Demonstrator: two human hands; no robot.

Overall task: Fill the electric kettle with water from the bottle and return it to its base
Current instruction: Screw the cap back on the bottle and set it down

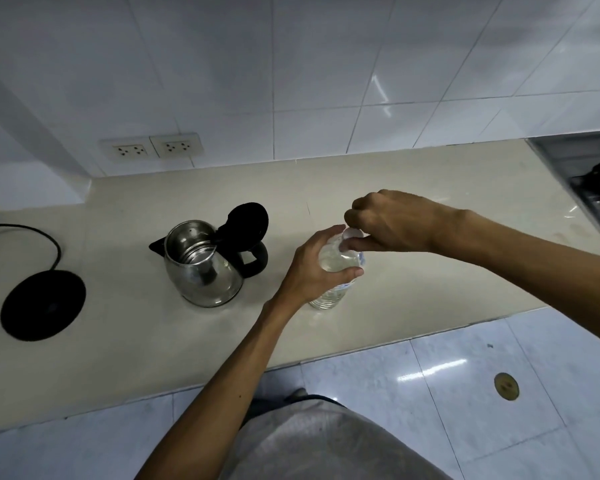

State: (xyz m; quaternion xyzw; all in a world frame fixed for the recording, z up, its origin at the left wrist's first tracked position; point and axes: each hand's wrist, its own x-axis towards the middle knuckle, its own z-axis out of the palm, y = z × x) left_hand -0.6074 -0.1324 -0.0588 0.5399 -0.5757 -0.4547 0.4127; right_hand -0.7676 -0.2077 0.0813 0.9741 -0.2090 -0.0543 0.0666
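The bottle point(333, 275) stands on the counter point(430, 292), just right of the kettle point(201, 265). The left hand point(312, 268) is wrapped round the bottle's top part & holds it. The right hand point(392, 220) is above it, w/ fingers pinched on the cap point(353, 233). The kettle sits on the counter w/ its black lid point(248, 221) flipped up, so the shiny inside shows. The base point(42, 304) is a black disc far left, well apart from the kettle, w/ a cord point(45, 237) going off left.
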